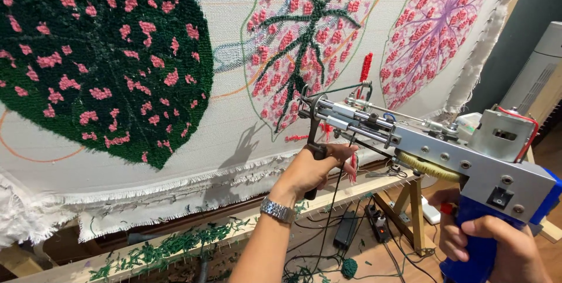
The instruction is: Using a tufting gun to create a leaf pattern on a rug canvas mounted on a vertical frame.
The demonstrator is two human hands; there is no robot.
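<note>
A large white backing cloth point(234, 101) stretched on a wooden frame point(328, 198) fills most of the view. On it sit three tufted leaf shapes: a big dark green leaf with pink spots point(99, 54) at the left, a pink leaf with dark green veins point(304, 31) in the middle, and a pink leaf with purple veins point(433, 31) at the right. The cloth's frayed lower edge hangs over the frame's bottom rail.

A metal tufting gun point(445, 148) is held up in front of the cloth, its needle end pointing left and lying just beside the lower tip of the middle leaf. The right hand point(492, 245) wraps its fingers tightly around the gun's blue rear handle point(480, 242) at the lower right corner. The left hand point(319, 169), a metal wristwatch point(277, 210) on its wrist, closes its fingers around the black front grip point(316, 154) beneath the needle end.

Below, on the floor, lie a black power adapter point(345, 230) with tangled cables, and a small ball of green yarn point(349, 268). Green yarn scraps point(164, 248) lie scattered along the frame's lower rail. A short strand of red yarn point(366, 67) hangs on the cloth between the middle and right leaves.
</note>
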